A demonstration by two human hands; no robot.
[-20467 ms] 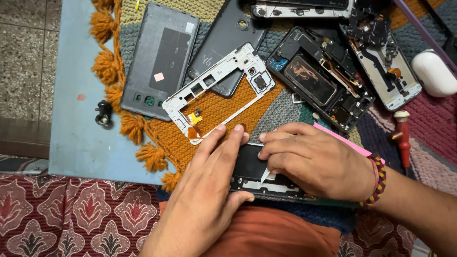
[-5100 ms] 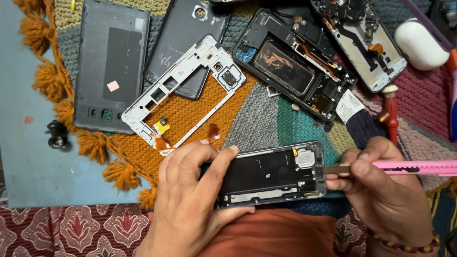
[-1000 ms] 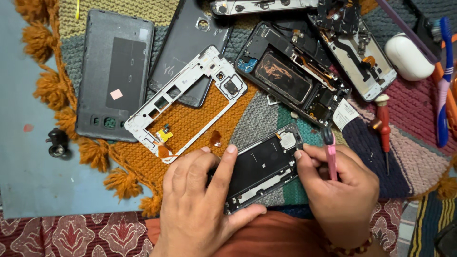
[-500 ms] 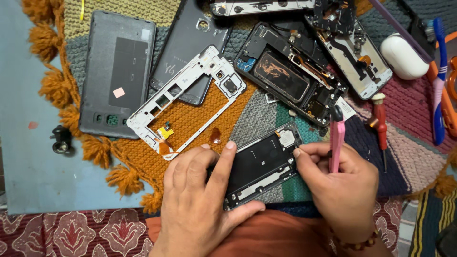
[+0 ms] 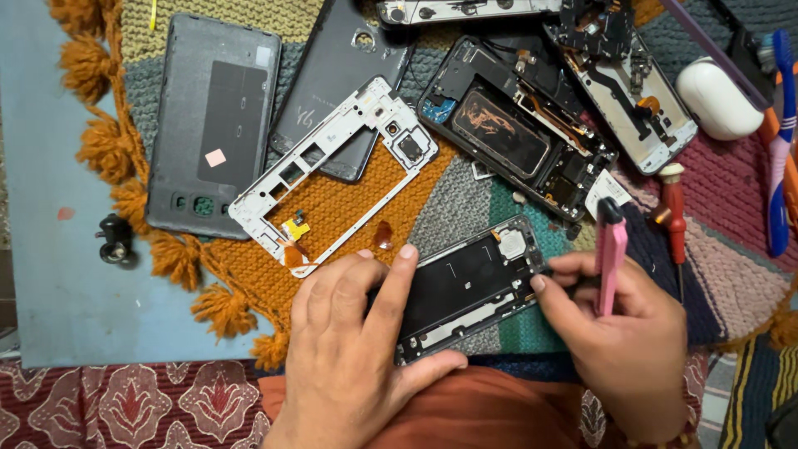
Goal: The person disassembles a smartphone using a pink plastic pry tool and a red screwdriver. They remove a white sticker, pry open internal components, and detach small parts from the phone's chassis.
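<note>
**Two hands at work on an opened phone frame, spare parts all around**

A person sits over a knitted, many-coloured mat (image 5: 490, 195) with orange tassels, which lies on a pale blue board (image 5: 58, 274). Both hands are near the viewer, low in the scene.

The left hand (image 5: 357, 349) lies flat over the left end of a black phone frame (image 5: 470, 287), fingers spread on top and thumb tucked under the near edge, so the frame is pinned in its grasp. The frame lies tilted, its right end farther away than its left, on the mat just above the person's orange-clad lap.

The right hand (image 5: 623, 341) is closed around a pink tool (image 5: 609, 258), which stands nearly upright with its dark tip pointing away. The fingertips (image 5: 540, 284) of this hand touch the right end of the frame.

Farther off, to the left, a white inner phone frame (image 5: 332, 170) lies diagonally on the orange patch of the mat. Beyond it lie two dark grey back covers (image 5: 212, 125), side by side. Far centre and right lie two more opened phones (image 5: 515, 125) with exposed circuitry. A red-handled screwdriver (image 5: 672, 208) lies just right of the pink tool. A white oval case (image 5: 719, 98) and a blue toothbrush (image 5: 779, 141) lie at the far right. A small black part (image 5: 115, 241) lies on the board at the left.
</note>
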